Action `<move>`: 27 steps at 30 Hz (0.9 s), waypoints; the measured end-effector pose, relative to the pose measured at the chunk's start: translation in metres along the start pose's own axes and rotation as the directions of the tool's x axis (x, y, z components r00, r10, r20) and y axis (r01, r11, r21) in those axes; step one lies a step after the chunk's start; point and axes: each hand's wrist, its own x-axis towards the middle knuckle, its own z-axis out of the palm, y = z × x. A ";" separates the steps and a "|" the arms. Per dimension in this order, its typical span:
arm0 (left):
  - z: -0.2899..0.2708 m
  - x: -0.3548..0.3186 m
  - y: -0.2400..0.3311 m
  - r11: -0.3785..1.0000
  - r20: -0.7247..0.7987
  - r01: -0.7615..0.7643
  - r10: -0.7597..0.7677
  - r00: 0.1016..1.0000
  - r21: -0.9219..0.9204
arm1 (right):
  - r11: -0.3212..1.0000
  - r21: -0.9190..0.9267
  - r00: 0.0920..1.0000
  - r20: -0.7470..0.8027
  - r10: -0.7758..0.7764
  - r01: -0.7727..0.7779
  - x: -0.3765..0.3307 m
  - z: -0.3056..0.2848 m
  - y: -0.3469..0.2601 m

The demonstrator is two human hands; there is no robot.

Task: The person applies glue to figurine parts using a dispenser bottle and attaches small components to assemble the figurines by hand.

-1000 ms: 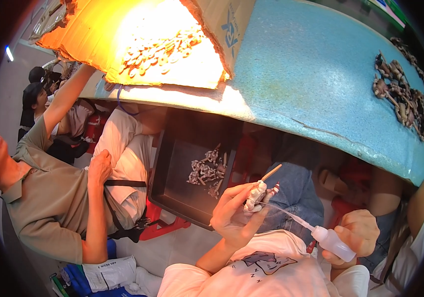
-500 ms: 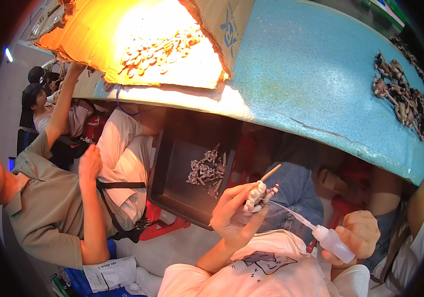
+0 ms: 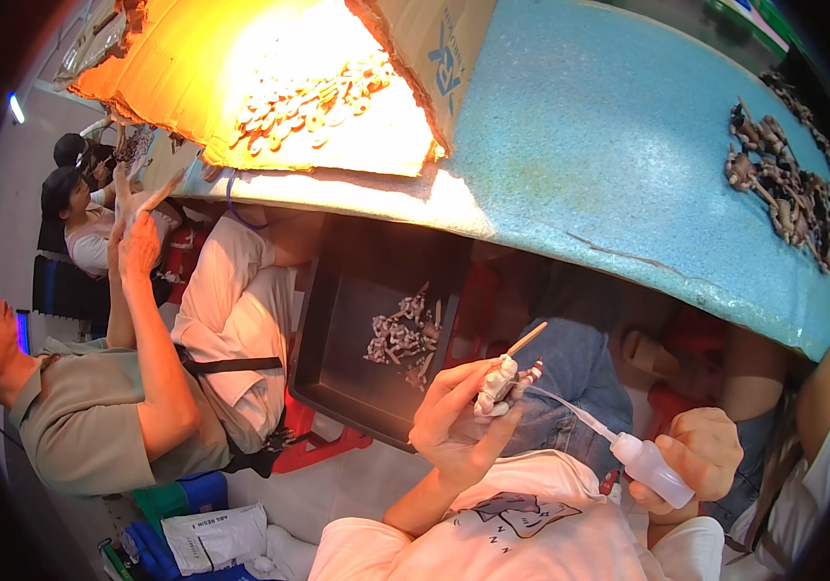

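Under the blue table (image 3: 628, 174), the left hand (image 3: 453, 426) pinches a small pale figure (image 3: 500, 382) on a stick, the right hand (image 3: 700, 455) grips a squeeze bottle (image 3: 652, 467) whose nozzle apparently touches it, and beyond, a black tray (image 3: 337, 368) holds similar pale pieces (image 3: 400, 339).

Single head view, fisheye, worn on the person's head, looking down and forward. Hands sit close, low centre; blue counter (image 3: 628, 165) arcs across the top, edges bending at the rim. Co-workers at far left. No second view to overlap.
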 end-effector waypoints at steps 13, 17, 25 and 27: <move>-0.005 -0.005 -0.005 0.964 0.001 0.208 -0.211 0.978 -0.165 | 0.732 0.589 0.721 -0.334 0.607 -0.343 -0.030 0.004 0.014; -0.005 0.001 -0.002 0.930 0.017 0.296 -0.300 0.954 -0.217 | 0.527 0.770 0.718 -0.133 0.684 -0.360 0.007 -0.004 0.035; -0.017 0.008 0.001 0.859 0.003 0.339 -0.366 0.931 -0.384 | 0.712 0.434 0.751 -0.111 0.651 -0.552 0.083 0.014 0.093; -0.023 0.007 0.002 0.840 -0.002 0.364 -0.399 0.917 -0.402 | 0.764 0.300 0.794 -0.033 0.606 -0.571 0.104 0.022 0.112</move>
